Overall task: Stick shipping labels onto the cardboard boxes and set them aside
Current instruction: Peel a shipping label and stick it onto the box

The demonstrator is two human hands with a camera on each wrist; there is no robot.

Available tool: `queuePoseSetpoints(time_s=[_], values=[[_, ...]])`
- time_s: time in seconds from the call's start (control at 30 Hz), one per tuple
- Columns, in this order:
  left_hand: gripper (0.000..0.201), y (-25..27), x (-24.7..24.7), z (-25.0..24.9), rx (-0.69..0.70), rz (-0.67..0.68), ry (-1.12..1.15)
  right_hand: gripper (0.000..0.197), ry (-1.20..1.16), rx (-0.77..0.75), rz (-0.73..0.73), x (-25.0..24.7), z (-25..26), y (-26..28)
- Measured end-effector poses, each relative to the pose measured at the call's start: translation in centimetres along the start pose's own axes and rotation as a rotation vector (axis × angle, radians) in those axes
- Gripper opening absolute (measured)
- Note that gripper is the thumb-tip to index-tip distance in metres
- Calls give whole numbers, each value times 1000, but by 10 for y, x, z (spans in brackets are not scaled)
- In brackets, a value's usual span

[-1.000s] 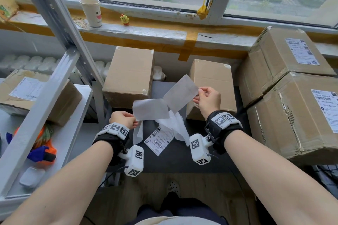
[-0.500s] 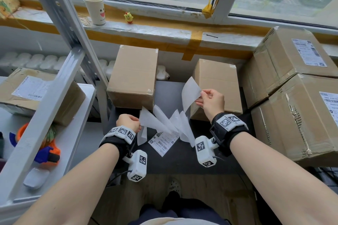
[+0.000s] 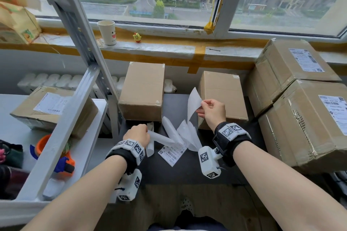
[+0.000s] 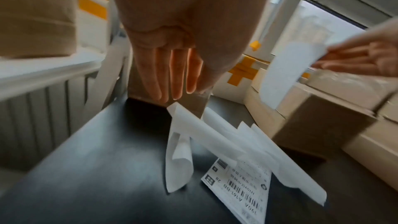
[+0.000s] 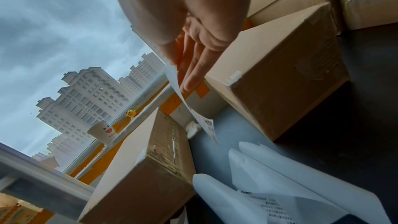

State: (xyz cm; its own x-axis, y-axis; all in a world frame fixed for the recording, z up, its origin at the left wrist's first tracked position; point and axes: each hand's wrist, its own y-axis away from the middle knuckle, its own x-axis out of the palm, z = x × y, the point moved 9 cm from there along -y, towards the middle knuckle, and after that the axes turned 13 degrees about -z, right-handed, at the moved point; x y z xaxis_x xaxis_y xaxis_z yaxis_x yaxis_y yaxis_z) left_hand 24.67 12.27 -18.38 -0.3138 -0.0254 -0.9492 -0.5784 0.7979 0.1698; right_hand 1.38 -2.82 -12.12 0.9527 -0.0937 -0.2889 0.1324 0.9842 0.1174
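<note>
Windowside desk (image 3: 187, 172): three boxes labelled; two boxes (image 3: 142, 90) bare. Right hand (image 3: 213, 112) pinches peeled label (image 3: 193, 102); left hand (image 3: 138, 134) grips backing strip (image 3: 163, 138).

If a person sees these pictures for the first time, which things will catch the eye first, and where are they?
First, the white label pinched in the right hand, raised before the right plain box at the table's back. Next, the left hand holds a backing strip above loose papers on the dark table. Two big labelled boxes are stacked at the right.
</note>
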Motion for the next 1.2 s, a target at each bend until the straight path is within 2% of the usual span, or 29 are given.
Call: queuePoseSetpoints(time_s=[0.1,0.2,0.37,0.53,0.8,1.03,1.1,1.2], values=[[24,8,-17,-30,214,-44,-197,11,-30,-16,-3,-2,11,7],[22,16,-34,-63,399,-131,-294,17,-48,-49,7,-4,23,16],[20,21,-66,-119,542,-262,-253,21,-86,-90,-4,-17,43,28],[27,29,-88,-177,713,-337,-151,11,-67,-112,-42,-37,51,32],[35,32,-102,-233,773,-433,-68,11,-84,-98,-100,-69,58,19],[25,22,-115,-263,697,-424,101,15,-159,-76,-79,-84,63,-9],[23,16,-118,-269,660,-407,151,17,-173,-70,-79,-92,65,-18],[18,4,-118,-277,630,-303,321,15,-135,-99,-133,-109,66,-33]])
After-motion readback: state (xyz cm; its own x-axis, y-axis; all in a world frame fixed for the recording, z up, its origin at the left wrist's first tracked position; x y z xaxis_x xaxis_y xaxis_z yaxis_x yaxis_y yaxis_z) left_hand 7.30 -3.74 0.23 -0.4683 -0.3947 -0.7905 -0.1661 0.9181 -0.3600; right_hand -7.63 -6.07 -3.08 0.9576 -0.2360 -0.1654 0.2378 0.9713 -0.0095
